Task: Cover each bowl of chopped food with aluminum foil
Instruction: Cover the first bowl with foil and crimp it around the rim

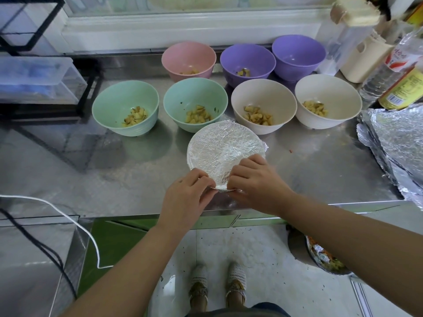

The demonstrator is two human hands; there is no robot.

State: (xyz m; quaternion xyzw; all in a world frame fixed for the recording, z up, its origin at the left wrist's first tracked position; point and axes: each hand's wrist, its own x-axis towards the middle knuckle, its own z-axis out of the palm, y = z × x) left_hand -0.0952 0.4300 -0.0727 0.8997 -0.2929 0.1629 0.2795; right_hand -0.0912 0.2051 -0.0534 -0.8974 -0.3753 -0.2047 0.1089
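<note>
A working kitchen, seen from the counter: a stainless-steel worktop [114, 170] runs below a white window ledge [183, 26]; coloured bowls [107, 99] of chopped food [136, 116] stand on it in two rows; labelled bottles [402, 88] and a clear jug [352, 42] with a cream lid crowd the right corner; cut foil sheets [398, 138] lie stacked beside them; pale speckled floor tiles [251, 248] show beneath.
</note>
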